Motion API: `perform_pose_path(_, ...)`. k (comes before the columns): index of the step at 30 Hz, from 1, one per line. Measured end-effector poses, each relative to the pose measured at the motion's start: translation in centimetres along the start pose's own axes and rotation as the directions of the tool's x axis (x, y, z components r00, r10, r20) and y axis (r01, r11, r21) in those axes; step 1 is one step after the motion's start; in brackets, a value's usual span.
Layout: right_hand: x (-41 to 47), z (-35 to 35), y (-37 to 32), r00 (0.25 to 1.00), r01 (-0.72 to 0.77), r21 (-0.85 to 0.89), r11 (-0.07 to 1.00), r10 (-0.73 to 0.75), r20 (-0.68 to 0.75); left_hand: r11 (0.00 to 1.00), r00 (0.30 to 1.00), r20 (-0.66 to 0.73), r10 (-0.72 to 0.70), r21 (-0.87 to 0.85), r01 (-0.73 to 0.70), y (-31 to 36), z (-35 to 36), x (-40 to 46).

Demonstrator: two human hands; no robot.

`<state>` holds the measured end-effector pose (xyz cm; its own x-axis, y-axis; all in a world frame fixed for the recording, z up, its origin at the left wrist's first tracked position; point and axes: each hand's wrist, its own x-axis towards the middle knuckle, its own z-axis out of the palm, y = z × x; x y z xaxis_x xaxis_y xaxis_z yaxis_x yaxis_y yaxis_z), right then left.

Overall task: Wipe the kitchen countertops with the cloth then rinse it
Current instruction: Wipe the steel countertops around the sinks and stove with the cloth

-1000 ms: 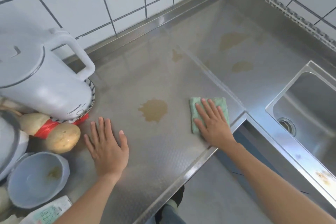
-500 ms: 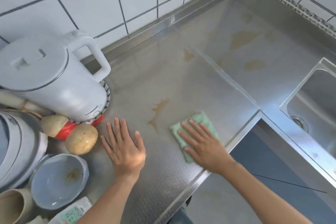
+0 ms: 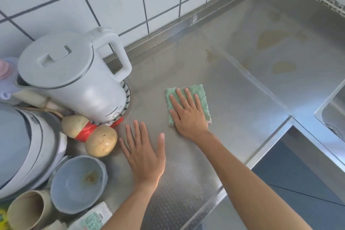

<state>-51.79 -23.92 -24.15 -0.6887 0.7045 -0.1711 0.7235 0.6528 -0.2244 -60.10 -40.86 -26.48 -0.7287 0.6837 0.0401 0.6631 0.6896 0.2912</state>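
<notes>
The right hand (image 3: 187,115) lies flat, fingers spread, pressing the folded green cloth (image 3: 188,102) onto the embossed stainless steel countertop (image 3: 233,110), about midway between its tiled back wall and front edge. The left hand (image 3: 144,152) rests open, palm down, on the bare steel nearer the front edge, holding nothing. A white plastic electric kettle (image 3: 74,78) stands toward the left end. Brownish stains (image 3: 283,66) mark the back right corner, beside the steel sink (image 3: 330,115).
</notes>
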Motion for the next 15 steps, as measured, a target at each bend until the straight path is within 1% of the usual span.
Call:
perform_pose_path(2, -3.9, 1.1, -0.7, 0.987, 0.159, -0.013, 0.987, -0.159, 0.009, 1.000, 1.000, -0.003, 0.018, -0.020, -0.018, -0.1, -0.1, -0.1)
perform_pose_path(4, -8.0, 1.7, 0.5, 0.951, 0.306, -0.041, 0.951, -0.303, 0.063, 0.999, 1.000, -0.021, 0.021, -0.044, -0.022, 0.0, -0.4, -0.1)
perform_pose_path(6, -10.7, 1.5, 3.7, 0.924, 0.374, -0.074, 0.924, -0.365, 0.114, 0.998, 1.000, -0.012, 0.014, -0.057, -0.014, 0.1, -0.7, -0.2)
perform_pose_path(7, -11.4, 1.1, 5.6, 0.924, 0.374, -0.093, 0.923, -0.362, 0.125, 0.998, 1.000, -0.005, 0.012, -0.059, -0.012, 0.2, -0.8, -0.3)
perform_pose_path(9, -11.6, -0.1, 8.7, 0.942, 0.321, -0.128, 0.938, -0.302, 0.147, 0.998, 1.000, -0.003, 0.017, -0.065, -0.017, 0.2, -1.1, -0.3)
perform_pose_path(11, -9.9, -1.3, 10.5, 0.976, 0.194, -0.129, 0.973, -0.177, 0.131, 0.997, 1.000, 0.016, 0.021, -0.070, -0.020, 0.3, -1.2, -0.3)
perform_pose_path(13, -6.0, -2.1, 10.2, 0.998, -0.032, -0.053, 0.998, 0.035, 0.058, 0.998, 0.999, 0.046, 0.021, -0.063, -0.018, 0.2, -1.2, -0.2)
perform_pose_path(15, -0.8, -2.6, 8.1, 0.967, -0.255, 0.032, 0.967, 0.253, 0.037, 0.998, 0.998, 0.053, 0.014, -0.060, -0.010, 0.1, -1.1, -0.2)
